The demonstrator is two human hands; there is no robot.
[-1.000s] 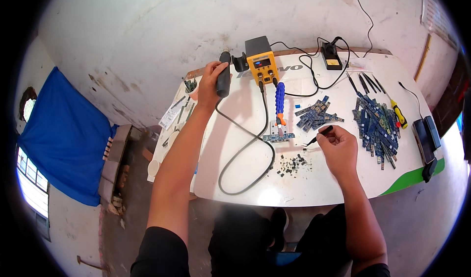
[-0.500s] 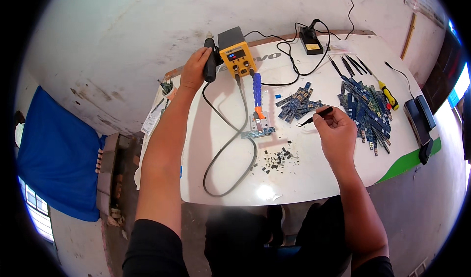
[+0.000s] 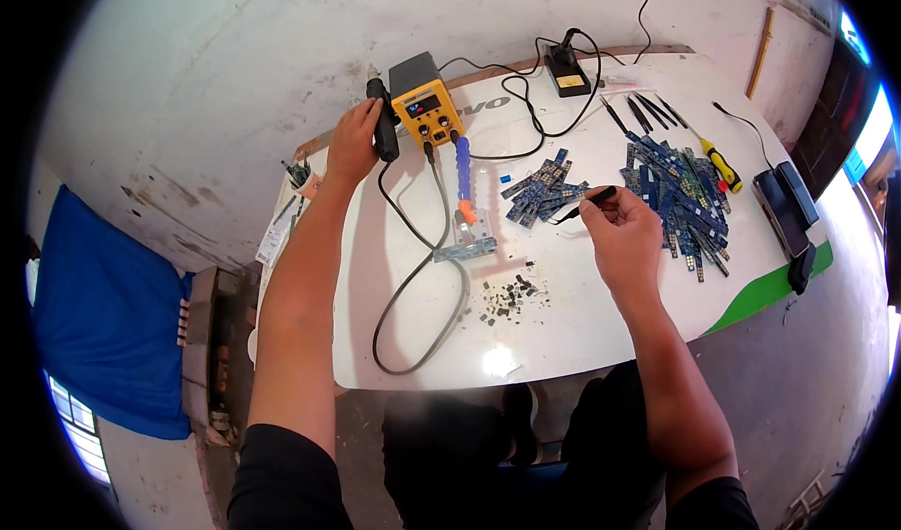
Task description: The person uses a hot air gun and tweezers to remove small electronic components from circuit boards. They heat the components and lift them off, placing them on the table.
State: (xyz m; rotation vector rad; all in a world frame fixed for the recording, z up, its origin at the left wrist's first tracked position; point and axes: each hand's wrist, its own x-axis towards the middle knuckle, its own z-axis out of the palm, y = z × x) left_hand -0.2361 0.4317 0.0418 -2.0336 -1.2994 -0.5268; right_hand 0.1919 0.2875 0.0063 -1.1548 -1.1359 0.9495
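Note:
A black hot-air gun is at the side cradle of a yellow soldering station, with my left hand still wrapped round it. My right hand grips black tweezers just right of a small board fixture, which bears a circuit board below a blue jointed hose. Small loose black chips are scattered in front of it. Board strips lie in a smaller pile and a larger one to the right.
On the white table stand an iron holder, several hand tools, a yellow screwdriver, a phone-like device and a cup of thin items. A grey cable loops across the middle. A blue cloth hangs at left.
The hot-air gun has moved right into the station's cradle, my hand still on it. My right hand with the tweezers has risen slightly. The view has shifted, and the station's display has changed.

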